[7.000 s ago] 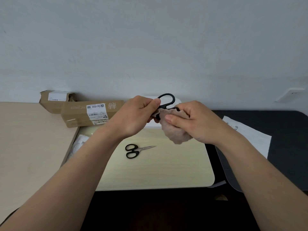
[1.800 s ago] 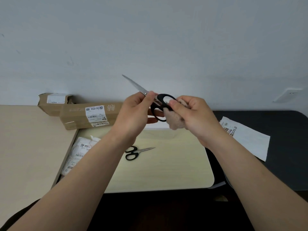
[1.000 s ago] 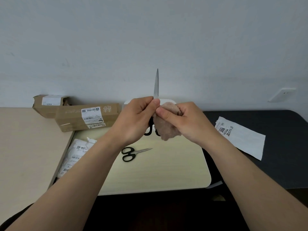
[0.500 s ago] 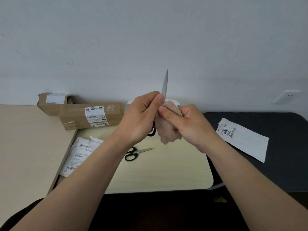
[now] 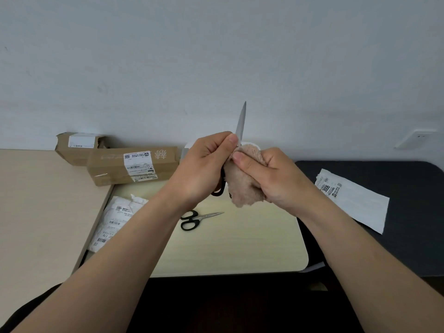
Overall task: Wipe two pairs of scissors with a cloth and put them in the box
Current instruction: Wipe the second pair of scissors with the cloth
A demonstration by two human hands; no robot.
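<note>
My left hand (image 5: 204, 168) grips the large black-handled scissors (image 5: 241, 121) upright, blade tip pointing up, the handles mostly hidden behind my fingers. My right hand (image 5: 271, 177) holds a beige fluffy cloth (image 5: 242, 186) bunched against the scissors just below the blade. A second, smaller pair of black-handled scissors (image 5: 194, 219) lies flat on the pale yellow board (image 5: 240, 248), below my hands. A white box (image 5: 186, 152) peeks out behind my hands near the wall; most of it is hidden.
Two brown cardboard cartons (image 5: 134, 164) lie by the wall at left. White labelled bags (image 5: 115, 219) sit in the gap left of the board. A white packet (image 5: 353, 200) lies on the black table at right. A wall socket (image 5: 415, 138) is at far right.
Over the last seconds the large scissors were turned from blade pointing left to blade upright. Since half a second ago the hands and cloth have barely shifted; the small scissors stay put.
</note>
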